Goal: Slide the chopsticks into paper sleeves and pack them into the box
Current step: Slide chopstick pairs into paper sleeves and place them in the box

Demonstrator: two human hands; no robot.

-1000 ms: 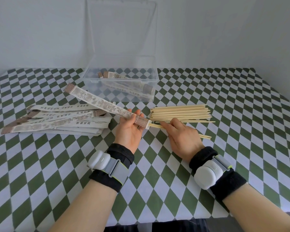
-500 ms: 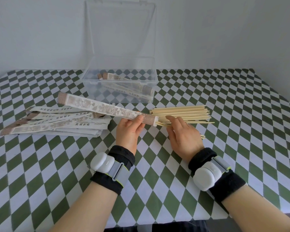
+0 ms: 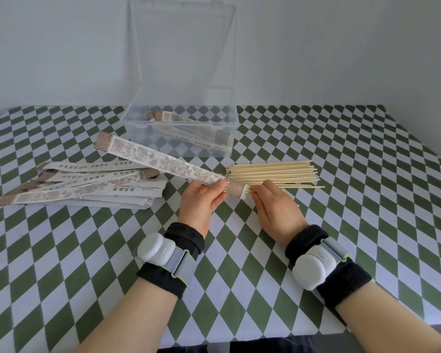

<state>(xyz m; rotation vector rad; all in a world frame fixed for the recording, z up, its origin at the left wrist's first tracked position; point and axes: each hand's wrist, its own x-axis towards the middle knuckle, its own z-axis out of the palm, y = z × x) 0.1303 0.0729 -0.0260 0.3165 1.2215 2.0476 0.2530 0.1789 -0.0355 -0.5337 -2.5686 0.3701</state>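
My left hand (image 3: 204,200) grips a printed paper sleeve (image 3: 163,163) near its brown open end; the sleeve slants up to the left. My right hand (image 3: 273,207) pinches the ends of a pair of chopsticks (image 3: 248,191) at the sleeve's mouth, and only short tips show there. A pile of bare chopsticks (image 3: 273,173) lies just behind my right hand. A stack of empty sleeves (image 3: 87,187) lies to the left. The clear plastic box (image 3: 181,126) stands open at the back, with a few sleeved pairs inside.
The box lid (image 3: 181,44) stands upright against the white wall. The green and white checkered tablecloth (image 3: 367,200) covers the table, whose front edge runs near my forearms. Both wrists wear black bands with white devices.
The chopsticks have slid further into the sleeve, with less of them showing. My right hand has moved left up to the sleeve's mouth. The sleeve's far end has tilted slightly.
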